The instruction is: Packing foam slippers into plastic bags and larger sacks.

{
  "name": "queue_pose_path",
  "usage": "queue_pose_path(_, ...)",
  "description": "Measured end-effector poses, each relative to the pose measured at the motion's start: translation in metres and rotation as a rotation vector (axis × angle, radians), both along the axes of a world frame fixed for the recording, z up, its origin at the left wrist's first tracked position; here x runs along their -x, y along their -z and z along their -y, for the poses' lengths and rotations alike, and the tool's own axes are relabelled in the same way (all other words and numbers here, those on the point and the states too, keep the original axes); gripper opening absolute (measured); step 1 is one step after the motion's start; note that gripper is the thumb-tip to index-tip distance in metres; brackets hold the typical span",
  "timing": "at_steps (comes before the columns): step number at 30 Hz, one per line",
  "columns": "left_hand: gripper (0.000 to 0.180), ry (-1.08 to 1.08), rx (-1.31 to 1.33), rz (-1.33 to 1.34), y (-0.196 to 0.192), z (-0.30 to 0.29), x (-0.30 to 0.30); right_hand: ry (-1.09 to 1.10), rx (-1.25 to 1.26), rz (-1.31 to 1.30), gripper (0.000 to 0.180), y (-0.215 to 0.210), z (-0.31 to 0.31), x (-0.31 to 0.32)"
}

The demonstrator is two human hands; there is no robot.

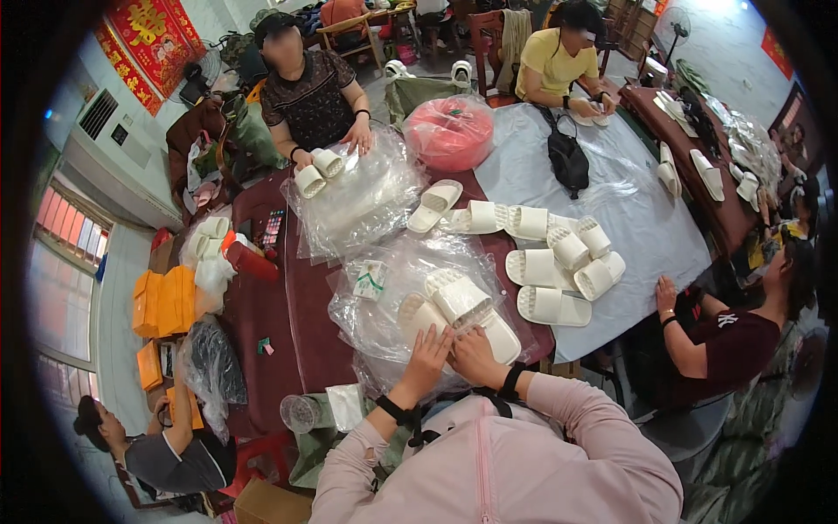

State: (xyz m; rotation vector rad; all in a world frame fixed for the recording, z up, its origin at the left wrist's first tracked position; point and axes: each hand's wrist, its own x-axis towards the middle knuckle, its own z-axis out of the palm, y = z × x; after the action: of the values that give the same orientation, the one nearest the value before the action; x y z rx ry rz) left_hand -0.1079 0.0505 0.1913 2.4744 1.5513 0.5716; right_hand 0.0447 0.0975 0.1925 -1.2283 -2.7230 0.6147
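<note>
A pair of cream slippers, one [461,299] partly over the other [419,316], lies on a pile of clear plastic bags [367,327] right in front of me. My left hand [426,360] is closed on the near end of the left slipper, its fingers over the top. Beside it, my right hand [478,356] has its fingers bent against the near edge of the right slipper. Both thumbs are hard to make out, and it is unclear whether thin plastic lies under the fingers. A small white and green packet [368,281] rests on the bags.
Several more cream slippers [554,306] are grouped to the right on a pale sheet [646,253]. Across the dark red table, a person [310,109] handles slippers over another bag stack [358,201]. A pink roll [449,131] stands beyond. Other people sit right and lower left.
</note>
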Motion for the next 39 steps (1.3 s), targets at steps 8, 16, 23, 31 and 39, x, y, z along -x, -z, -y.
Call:
queue_pose_path(8, 0.057, 0.028, 0.004, 0.083, -0.018, -0.013, -0.008, 0.1, -0.26, -0.342, 0.025, 0.022, -0.016, 0.008)
queue_pose_path(16, 0.053, -0.232, -0.073, 0.363, -0.022, -0.044, -0.016, -0.022, -0.344, -0.227, 0.034, -0.006, -0.021, -0.017)
queue_pose_path(23, 0.049, -0.169, -0.112, -0.017, -0.019, -0.063, -0.027, -0.102, -0.32, -0.223, 0.031, -0.01, -0.022, -0.02)
queue_pose_path(31, 0.053, 0.038, -0.05, -0.003, -0.037, -0.052, -0.037, -0.147, -0.378, -0.302, 0.036, -0.005, -0.035, -0.029)
queue_pose_path(39, 0.053, 0.142, 0.038, -0.096, -0.066, -0.053, -0.043, -0.107, -0.39, -0.441, 0.049, -0.002, -0.041, -0.022)
